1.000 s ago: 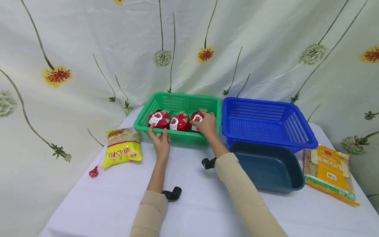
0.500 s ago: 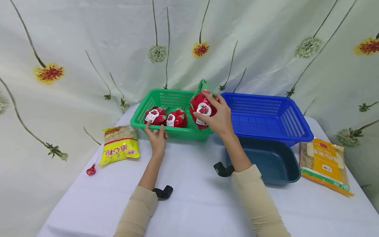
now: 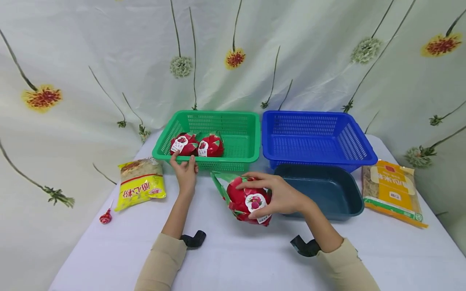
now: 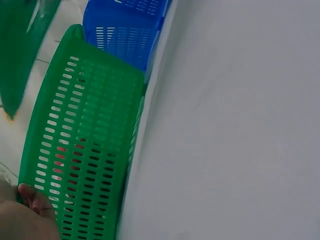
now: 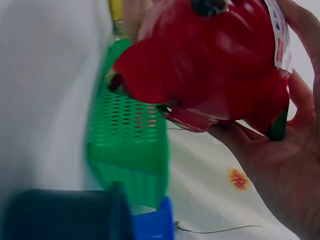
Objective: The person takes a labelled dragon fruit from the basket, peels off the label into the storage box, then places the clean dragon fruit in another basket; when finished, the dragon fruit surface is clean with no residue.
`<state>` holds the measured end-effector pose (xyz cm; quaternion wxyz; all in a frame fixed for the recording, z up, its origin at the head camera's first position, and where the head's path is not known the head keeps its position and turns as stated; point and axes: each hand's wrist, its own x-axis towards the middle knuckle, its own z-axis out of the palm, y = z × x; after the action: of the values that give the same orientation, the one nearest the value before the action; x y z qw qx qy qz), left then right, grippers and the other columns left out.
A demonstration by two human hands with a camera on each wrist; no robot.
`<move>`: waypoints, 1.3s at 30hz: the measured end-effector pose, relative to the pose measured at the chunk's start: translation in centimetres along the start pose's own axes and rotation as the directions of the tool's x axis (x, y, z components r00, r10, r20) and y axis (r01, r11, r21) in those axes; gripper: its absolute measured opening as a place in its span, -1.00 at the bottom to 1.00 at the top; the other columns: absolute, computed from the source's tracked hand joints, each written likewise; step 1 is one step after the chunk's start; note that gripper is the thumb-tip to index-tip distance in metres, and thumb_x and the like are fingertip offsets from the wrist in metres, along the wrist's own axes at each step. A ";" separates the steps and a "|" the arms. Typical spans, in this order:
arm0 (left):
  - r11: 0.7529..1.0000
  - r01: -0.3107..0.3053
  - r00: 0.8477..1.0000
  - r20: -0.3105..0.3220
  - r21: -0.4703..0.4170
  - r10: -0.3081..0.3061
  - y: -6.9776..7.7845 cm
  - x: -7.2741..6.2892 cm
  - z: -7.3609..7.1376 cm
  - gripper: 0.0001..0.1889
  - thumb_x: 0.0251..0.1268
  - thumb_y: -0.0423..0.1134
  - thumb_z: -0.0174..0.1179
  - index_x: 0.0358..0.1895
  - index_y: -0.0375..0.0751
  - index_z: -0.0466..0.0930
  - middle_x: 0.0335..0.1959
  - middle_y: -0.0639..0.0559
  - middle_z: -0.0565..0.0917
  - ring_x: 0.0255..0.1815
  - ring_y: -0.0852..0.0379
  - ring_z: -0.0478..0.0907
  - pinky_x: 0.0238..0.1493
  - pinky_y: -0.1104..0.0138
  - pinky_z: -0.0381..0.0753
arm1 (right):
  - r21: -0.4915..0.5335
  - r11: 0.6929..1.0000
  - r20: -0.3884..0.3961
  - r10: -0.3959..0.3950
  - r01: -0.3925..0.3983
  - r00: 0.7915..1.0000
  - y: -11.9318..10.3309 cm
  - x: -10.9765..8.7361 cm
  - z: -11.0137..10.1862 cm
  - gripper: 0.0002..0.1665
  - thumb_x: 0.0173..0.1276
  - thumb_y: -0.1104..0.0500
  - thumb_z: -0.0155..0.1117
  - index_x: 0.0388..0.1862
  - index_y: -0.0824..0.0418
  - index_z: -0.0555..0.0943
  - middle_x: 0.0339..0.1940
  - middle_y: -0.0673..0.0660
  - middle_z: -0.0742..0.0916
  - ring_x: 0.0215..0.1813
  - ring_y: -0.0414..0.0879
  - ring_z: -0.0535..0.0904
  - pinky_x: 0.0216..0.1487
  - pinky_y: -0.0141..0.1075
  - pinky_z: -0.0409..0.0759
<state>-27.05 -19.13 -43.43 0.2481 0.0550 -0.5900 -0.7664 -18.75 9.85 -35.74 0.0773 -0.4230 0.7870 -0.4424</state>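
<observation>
My right hand (image 3: 282,196) grips a red dragon fruit (image 3: 240,196) with green leaf tips and a round white label, held over the white table in front of the baskets. In the right wrist view the dragon fruit (image 5: 210,60) fills the upper middle, thumb and fingers round it. At the green basket (image 3: 233,161), my left hand (image 3: 185,173) pinches the near rim by its left corner. Two more labelled dragon fruits (image 3: 212,147) lie side by side inside, at the basket's left. The left wrist view shows fingers (image 4: 35,197) at the rim.
A blue basket (image 3: 302,159) stands right of the green one, with a dark teal tub (image 3: 358,202) before it. A yellow-orange food packet (image 3: 395,194) lies far right. On the left are a yellow food bag (image 3: 142,186) and a red lollipop (image 3: 106,217).
My right hand has lifted the rightmost dragon fruit out of the green basket and brought it toward me, tipping it sideways. My left hand has stayed on the basket's rim.
</observation>
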 end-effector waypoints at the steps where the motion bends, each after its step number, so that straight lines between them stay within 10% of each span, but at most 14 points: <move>1: 1.000 0.002 1.000 -0.002 0.001 -0.002 0.1 0.0 0.0 -0.38 0.32 -0.28 0.08 0.33 -0.12 -0.07 -0.50 -0.04 0.40 -0.60 0.18 0.37 -0.53 0.49 0.43 | 0.000 1.000 0.031 0.019 -0.019 0.999 0.3 0.0 0.4 -0.25 -0.07 -0.03 0.52 0.18 -0.11 0.51 0.31 0.01 0.36 0.30 -0.02 0.24 -0.10 -0.33 0.56; 21: 0.999 -0.032 0.999 0.042 0.029 0.031 2.1 -1.4 0.4 -0.39 0.35 -0.32 0.03 0.32 -0.25 -0.11 -0.49 -0.11 0.36 -0.64 0.17 0.31 -0.51 0.43 0.40 | -0.156 0.983 0.325 0.143 -0.096 0.935 2.8 4.1 2.9 -0.17 -0.05 -0.14 0.47 0.28 -0.23 0.41 0.32 0.02 0.35 0.31 -0.07 0.18 -0.08 -0.38 0.51; 29: 0.999 -0.029 0.999 0.039 0.037 0.027 2.0 -1.4 0.4 -0.39 0.35 -0.33 0.04 0.33 -0.25 -0.11 -0.47 -0.12 0.37 -0.61 0.19 0.33 -0.52 0.50 0.40 | -0.327 0.927 -0.004 0.195 -0.186 0.981 1.8 1.4 4.4 0.18 -0.13 -0.31 0.43 0.46 -0.17 0.07 0.40 0.13 0.25 0.36 0.07 0.17 0.04 -0.04 0.50; 39: 1.000 -0.027 0.999 0.037 -0.001 0.027 2.0 -1.3 0.4 -0.38 0.34 -0.33 0.04 0.33 -0.25 -0.10 -0.49 -0.08 0.39 -0.60 0.17 0.35 -0.51 0.50 0.43 | -0.295 0.897 -0.365 0.213 -0.330 0.906 2.1 -1.9 8.6 0.28 -0.03 -0.32 0.36 0.50 0.11 -0.09 0.31 0.21 0.41 0.25 0.09 0.39 0.08 -0.05 0.46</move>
<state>-25.38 -18.55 -41.69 0.2473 0.0328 -0.5949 -0.7641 -14.57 6.33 -42.97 -0.0673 -0.2361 0.9066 -0.3433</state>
